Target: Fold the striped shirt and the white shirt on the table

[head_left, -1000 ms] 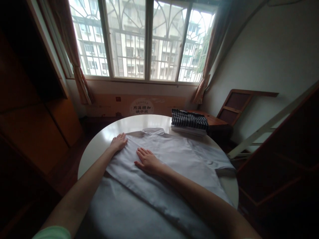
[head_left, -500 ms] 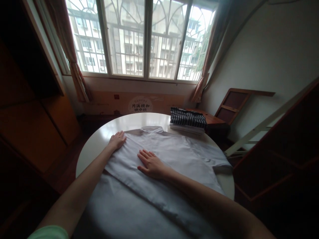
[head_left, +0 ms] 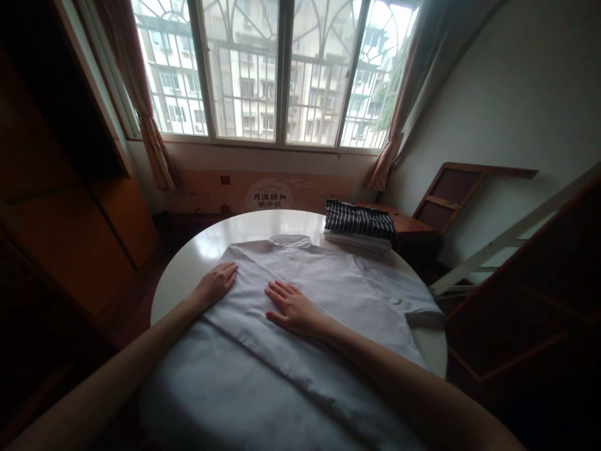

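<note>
Lying lightly creased, the pale shirt [head_left: 328, 279] shows a diagonal edge

Chinese lettering on the orange-brown panel [head_left: 323, 189] below the window [head_left: 244, 81]
Dark characters in its pale roundel [head_left: 269, 194] read 月满颐和 over 映中秋, as best the dim view allows; the smaller line [head_left: 269, 187] above them is too faint to read.

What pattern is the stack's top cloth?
The top cloth is black with white stripes; head view.
</note>
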The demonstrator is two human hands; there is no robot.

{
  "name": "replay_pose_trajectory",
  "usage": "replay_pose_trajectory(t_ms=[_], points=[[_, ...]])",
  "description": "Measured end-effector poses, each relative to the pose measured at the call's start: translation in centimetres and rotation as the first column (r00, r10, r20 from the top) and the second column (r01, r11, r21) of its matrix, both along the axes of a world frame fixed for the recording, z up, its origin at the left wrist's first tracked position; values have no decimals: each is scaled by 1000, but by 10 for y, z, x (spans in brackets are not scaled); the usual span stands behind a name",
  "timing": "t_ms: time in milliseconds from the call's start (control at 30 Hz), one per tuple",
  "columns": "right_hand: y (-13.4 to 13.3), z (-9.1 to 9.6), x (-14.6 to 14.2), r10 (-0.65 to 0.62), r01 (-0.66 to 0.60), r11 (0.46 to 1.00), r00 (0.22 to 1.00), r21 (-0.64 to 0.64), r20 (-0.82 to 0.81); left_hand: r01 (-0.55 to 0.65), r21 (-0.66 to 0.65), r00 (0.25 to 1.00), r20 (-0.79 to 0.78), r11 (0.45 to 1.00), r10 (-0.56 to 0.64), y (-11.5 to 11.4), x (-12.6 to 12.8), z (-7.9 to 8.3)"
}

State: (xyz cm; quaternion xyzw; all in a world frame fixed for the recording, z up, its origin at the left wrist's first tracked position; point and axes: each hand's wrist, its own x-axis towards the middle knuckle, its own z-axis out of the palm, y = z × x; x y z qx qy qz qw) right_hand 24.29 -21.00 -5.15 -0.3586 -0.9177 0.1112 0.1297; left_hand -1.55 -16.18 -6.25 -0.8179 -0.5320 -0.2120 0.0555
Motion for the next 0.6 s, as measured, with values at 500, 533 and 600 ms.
replay_pose_trajectory(t_ms=[500, 533, 600], points=[[6, -3, -1, -7, 6, 1000, 1000, 18, 17, 172, -287, 979, -54, 942, -196, -30, 10, 2], [8, -3, -2, -14, 13, 1000, 1000, 22, 18, 176, -292, 978, -56, 940, -200, -26, 9, 2], [12, -4, -5, -31, 30, 999, 999, 28, 21, 185, -303, 976, -55, 935, -211, -17, 6, 2]])
